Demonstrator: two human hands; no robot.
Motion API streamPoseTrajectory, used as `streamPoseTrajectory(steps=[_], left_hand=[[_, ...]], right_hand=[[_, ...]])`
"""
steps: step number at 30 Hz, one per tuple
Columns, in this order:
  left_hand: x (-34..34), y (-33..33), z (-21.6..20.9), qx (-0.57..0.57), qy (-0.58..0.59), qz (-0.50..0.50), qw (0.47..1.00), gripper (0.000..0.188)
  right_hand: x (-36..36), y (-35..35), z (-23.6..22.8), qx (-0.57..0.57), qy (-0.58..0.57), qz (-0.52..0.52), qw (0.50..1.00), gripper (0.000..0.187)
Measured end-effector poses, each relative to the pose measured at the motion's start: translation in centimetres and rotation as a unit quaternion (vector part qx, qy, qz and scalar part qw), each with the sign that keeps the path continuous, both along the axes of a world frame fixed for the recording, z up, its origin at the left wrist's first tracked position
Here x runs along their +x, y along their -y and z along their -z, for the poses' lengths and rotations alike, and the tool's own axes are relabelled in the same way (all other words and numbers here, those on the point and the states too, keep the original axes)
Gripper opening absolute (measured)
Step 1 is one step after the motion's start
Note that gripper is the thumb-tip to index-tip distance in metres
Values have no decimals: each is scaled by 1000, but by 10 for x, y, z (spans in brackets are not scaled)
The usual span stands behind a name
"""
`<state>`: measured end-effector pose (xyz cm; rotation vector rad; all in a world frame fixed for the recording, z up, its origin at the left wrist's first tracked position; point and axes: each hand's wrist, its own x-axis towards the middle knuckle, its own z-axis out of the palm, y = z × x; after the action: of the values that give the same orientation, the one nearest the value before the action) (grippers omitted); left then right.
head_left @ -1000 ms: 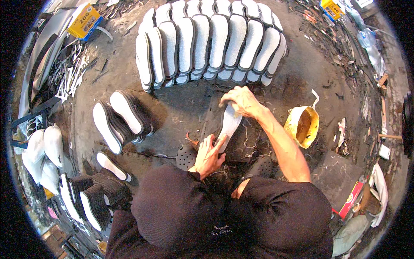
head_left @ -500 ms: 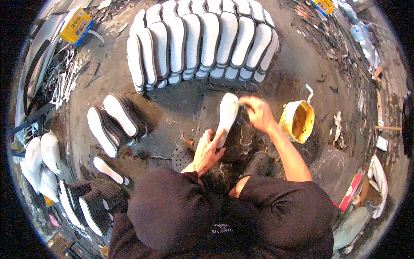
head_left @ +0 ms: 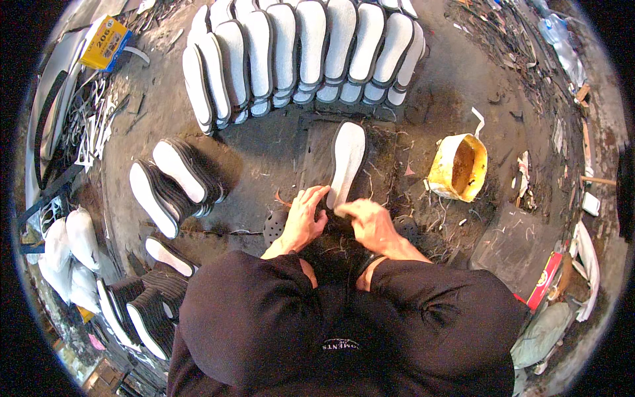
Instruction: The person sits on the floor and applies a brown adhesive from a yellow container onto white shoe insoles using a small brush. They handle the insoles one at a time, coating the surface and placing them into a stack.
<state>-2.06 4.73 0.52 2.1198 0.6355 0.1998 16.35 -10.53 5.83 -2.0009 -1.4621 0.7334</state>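
One white-topped shoe sole (head_left: 348,155) with a dark edge lies on a dark board on the ground before me, its narrower end toward me. My left hand (head_left: 304,217) is open beside that near end, fingers stretched out and fingertips at its left edge. On the other side, my right hand (head_left: 375,228) has its fingers curled together, their tips at the near end of the sole. Whatever those fingers may hold is too small to make out. Behind the sole stands a long curved row of similar stacked soles (head_left: 311,46).
A yellow pot (head_left: 440,173) with brown residue stands to the right. More stacked soles (head_left: 177,171) lie at the left, near white bags (head_left: 83,238). A yellow and blue box (head_left: 104,43) sits far left. A red box (head_left: 546,281) lies at the right among scraps.
My right hand has come from the far end of the sole to its near end. My left hand has shifted off the sole's top to its left edge.
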Motion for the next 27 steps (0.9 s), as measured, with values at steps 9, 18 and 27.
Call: streamPoseTrajectory(steps=[9,18,27], left_hand=[[20,26,2,83,-13,-51,995,81],[8,25,1,68,-16,-61,996,81],[-12,-5,-7,-94,97,-260,956,42]], right_hand=[[127,-150,30,63,262,-28,963,28],[136,-151,14,47,227,-82,969,30],[-4,-55,11,92,163,-110,976,25]])
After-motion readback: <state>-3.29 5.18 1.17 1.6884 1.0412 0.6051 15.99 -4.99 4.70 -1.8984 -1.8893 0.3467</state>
